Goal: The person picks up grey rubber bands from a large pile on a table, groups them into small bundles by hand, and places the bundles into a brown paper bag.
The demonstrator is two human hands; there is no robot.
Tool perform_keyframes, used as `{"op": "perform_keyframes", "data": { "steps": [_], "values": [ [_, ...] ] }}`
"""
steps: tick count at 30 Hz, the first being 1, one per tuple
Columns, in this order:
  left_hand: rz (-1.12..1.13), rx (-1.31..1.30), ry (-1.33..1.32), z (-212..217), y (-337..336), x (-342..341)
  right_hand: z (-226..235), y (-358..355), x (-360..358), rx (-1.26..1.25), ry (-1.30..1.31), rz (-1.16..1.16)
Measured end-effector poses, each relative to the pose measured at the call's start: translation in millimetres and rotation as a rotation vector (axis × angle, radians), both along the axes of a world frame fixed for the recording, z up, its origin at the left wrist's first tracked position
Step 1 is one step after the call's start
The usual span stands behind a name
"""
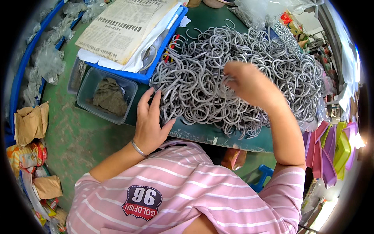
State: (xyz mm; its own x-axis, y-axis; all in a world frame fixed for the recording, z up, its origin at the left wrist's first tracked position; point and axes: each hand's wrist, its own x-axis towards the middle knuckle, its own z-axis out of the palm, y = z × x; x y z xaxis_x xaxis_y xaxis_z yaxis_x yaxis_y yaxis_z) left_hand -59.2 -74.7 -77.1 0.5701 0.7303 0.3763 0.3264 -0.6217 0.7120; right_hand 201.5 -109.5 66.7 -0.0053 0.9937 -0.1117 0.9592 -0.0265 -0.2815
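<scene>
Densely tangled, a heap of grey open rings [198, 82] covers much of a green tabletop [245, 145] as 2 bare hands attend it.
Each ring looks likely to be light, stiff and tough, smooth enough to slip yet apt to snag; a pinch at mid-curve seems surest. The pieces are dull silver-grey, bent into C shapes. At the heap's left edge, the left hand [150, 121] has fingers loosely spread; over its middle, the right hand [249, 84] blurs, fingers bent, their grip impossible to tell.
</scene>
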Motion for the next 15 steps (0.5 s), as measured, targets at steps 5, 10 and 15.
{"op": "perform_keyframes", "data": {
  "steps": [5, 10, 15],
  "values": [
    [-0.06, 0.067, -0.118, -2.6, 3.9, -4.1, 19.6, -3.3, 18.1, 0.083, 0.122, 0.13],
    [-0.094, 0.025, -0.115, 6.8, 10.8, -0.2, -24.8, -18.5, -8.4, -0.048, -0.195, 0.19],
    [-0.141, 0.042, -0.11, 7.0, 9.1, -7.6, -25.9, -23.3, -12.0, -0.071, -0.371, 0.193]
  ]
}}
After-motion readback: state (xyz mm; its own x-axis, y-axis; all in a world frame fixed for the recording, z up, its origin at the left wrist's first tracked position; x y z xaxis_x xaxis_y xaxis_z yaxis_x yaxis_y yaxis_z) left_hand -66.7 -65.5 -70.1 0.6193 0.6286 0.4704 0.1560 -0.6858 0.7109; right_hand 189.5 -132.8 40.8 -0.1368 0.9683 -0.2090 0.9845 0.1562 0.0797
